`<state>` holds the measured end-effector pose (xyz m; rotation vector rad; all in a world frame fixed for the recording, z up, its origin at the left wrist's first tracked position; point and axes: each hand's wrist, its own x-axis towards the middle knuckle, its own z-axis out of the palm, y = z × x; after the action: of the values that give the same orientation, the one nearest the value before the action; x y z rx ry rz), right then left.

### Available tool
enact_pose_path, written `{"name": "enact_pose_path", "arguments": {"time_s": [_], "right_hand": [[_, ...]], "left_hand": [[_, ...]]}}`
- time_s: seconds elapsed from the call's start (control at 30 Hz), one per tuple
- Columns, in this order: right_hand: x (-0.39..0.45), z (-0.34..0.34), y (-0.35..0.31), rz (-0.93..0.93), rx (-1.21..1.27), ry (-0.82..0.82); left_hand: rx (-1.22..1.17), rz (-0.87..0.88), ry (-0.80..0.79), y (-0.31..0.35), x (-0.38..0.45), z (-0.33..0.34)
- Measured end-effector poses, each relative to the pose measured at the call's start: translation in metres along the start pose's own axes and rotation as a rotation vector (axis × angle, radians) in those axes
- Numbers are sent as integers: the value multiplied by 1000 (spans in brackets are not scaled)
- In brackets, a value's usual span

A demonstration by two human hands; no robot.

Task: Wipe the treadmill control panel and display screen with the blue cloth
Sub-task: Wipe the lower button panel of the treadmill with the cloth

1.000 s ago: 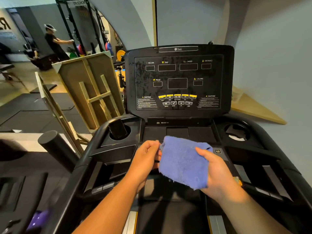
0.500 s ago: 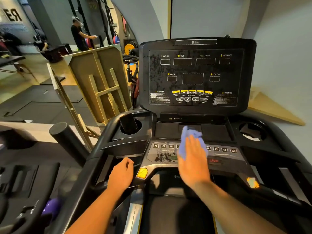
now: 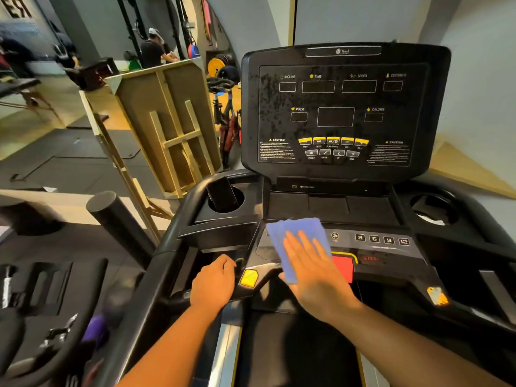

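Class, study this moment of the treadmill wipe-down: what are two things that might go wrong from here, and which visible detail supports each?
1. The right hand presses the blue cloth flat on the control panel, right beside the red stop button and near the speed keys; a sideways stroke may press them.
2. The display screen above looks speckled with spots, so it may get skipped or smeared.

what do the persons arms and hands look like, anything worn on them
Both forearms are bare as far as the view shows: no sleeves, gloves, watch or wristband. The left hand and right hand show no rings that can be made out, though the left hand's fingers are partly hidden. The nails look short and unpainted.
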<state>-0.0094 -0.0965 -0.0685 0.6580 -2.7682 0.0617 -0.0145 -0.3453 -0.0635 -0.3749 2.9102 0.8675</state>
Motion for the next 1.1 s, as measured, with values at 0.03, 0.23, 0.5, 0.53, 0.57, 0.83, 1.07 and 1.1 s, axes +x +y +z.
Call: {"name": "enact_pose_path", "arguments": {"time_s": [0.03, 0.23, 0.5, 0.53, 0.57, 0.83, 1.07, 1.1], "right_hand": [[-3, -3, 5, 88, 14, 23], [35, -5, -30, 417, 18, -7], [6, 0, -23, -146, 11, 15], [-2, 0, -13, -122, 9, 18], [-7, 0, -5, -61, -4, 32], [44, 5, -47, 101, -19, -2], [-8, 3, -15, -128, 38, 86], [-10, 4, -8, -54, 37, 88]], "left_hand": [[5, -1, -2, 0, 0, 0], [26, 4, -3, 0, 1, 1], [59, 1, 9, 1, 1, 1], [56, 2, 2, 0, 1, 2], [50, 5, -3, 0, 2, 3], [38, 4, 20, 2, -1, 1], [42, 8, 14, 2, 0, 1], [42, 7, 9, 2, -1, 1]]}}
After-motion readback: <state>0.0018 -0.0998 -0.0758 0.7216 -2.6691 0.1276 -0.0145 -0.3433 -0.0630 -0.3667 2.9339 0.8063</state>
